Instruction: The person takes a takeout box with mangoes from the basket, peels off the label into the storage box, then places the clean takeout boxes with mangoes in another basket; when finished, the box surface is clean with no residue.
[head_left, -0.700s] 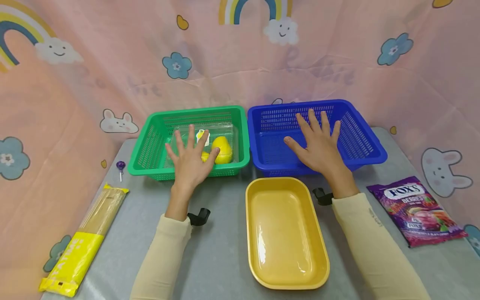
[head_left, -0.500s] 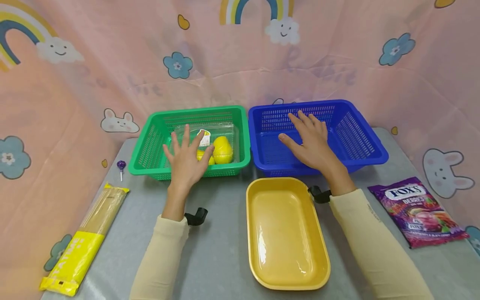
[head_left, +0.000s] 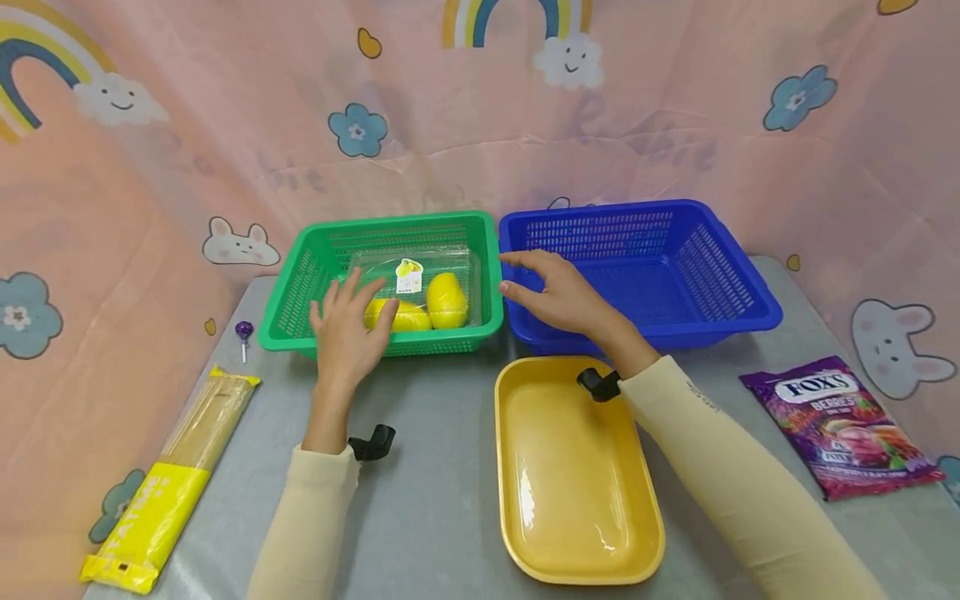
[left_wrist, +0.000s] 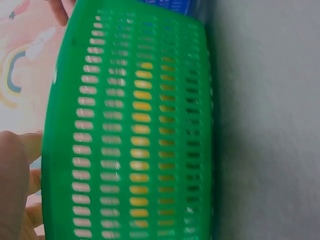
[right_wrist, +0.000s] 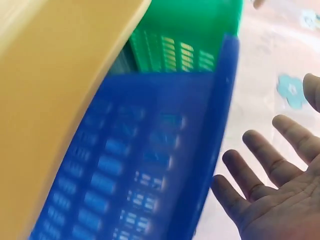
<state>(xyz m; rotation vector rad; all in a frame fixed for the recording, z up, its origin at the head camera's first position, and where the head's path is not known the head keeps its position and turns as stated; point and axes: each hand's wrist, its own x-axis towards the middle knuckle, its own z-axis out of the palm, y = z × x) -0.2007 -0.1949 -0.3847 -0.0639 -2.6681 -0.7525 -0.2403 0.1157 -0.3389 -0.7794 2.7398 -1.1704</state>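
In the head view my left hand hovers over the front left part of the green basket, fingers spread and holding nothing. Inside that basket lies a clear plastic box with a label and mango-like yellow fruits. My right hand is above the left side of the blue basket, its fingers pointing toward the green one. Nothing is in it; in the right wrist view the right palm shows with fingers extended. The left wrist view has the green basket's slotted wall close up.
A yellow tray stands in front of the blue basket, partly under the right wrist. Left on the grey table lie a purple lollipop and a noodle-like stick packet. A purple Fox's candy bag lies right.
My right hand has swung left across the blue basket toward the green one. The left hand has drawn slightly left and back, uncovering more yellow fruit. The baskets stay in place.
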